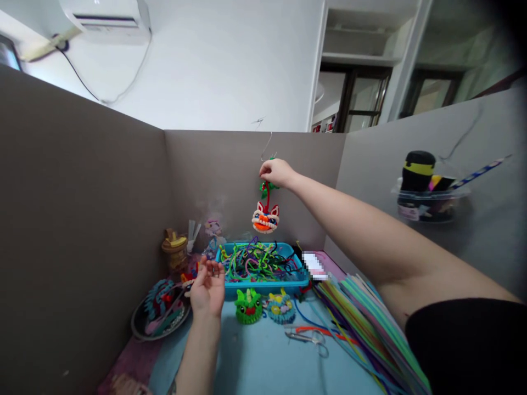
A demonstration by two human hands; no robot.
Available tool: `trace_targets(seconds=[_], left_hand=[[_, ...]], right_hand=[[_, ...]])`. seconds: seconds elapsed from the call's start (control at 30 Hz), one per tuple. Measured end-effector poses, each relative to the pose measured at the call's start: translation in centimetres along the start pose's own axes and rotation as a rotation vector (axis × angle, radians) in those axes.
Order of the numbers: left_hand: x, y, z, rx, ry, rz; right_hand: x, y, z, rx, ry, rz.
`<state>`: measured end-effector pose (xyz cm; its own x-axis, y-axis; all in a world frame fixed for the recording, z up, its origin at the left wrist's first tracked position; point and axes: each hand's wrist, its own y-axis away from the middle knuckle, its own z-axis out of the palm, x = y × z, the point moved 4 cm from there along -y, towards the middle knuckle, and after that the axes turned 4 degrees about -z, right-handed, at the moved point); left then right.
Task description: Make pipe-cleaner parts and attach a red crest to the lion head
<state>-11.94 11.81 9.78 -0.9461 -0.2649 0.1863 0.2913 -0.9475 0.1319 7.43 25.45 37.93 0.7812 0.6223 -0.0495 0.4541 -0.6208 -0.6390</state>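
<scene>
My right hand (280, 173) is raised in front of the back panel, fingers pinched at the top of a red pipe-cleaner loop. From it hangs a lion-head pendant (265, 218) in red, white and orange. A green pipe-cleaner piece (269, 189) shows right behind the loop, close to a wire hook (267, 148); whether my fingers touch it I cannot tell. My left hand (209, 288) is palm up, its fingers loosely curled and apart, with nothing visible in it. It is beside the left end of a blue tray (263, 286) of tangled pipe cleaners.
A green dragon head (248, 307) and a blue-yellow head (281, 308) sit before the tray. Scissors (307, 336) and long pipe-cleaner bundles (370, 323) lie right. At left are a bowl (142, 333) and a brown cup (175, 252). A clear container (428, 203) hangs on the right panel.
</scene>
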Motion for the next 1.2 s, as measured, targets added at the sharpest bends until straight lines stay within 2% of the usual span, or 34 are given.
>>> trace_targets(seconds=[0.2, 0.43, 0.7, 0.83, 0.97, 1.1, 1.2], left_hand=[[-0.1, 0.3, 0.3, -0.010, -0.001, -0.005], [0.1, 0.4, 0.2, 0.013, 0.004, -0.008], [0.4, 0.3, 0.5, 0.043, -0.023, 0.002], [0.1, -0.1, -0.3, 0.122, -0.082, -0.024], [-2.6, 0.1, -1.5, 0.198, -0.159, -0.167], [-5.1, 1.1, -1.1, 0.101, -0.152, -0.308], [-5.0, 1.7, 0.0, 0.015, -0.095, -0.273]], right_hand=[[1.0, 0.4, 1.0, -0.025, 0.008, 0.030], [0.8, 0.8, 1.9, -0.063, -0.012, -0.007], [1.1, 1.7, 4.7, -0.083, -0.065, -0.004], [-0.3, 2.5, 5.2, -0.065, -0.106, -0.006], [-2.8, 3.1, 3.8, -0.023, -0.151, -0.037], [-5.2, 3.7, 2.5, 0.034, -0.240, -0.110], [-6.4, 4.3, 2.9, 0.041, -0.287, -0.153]])
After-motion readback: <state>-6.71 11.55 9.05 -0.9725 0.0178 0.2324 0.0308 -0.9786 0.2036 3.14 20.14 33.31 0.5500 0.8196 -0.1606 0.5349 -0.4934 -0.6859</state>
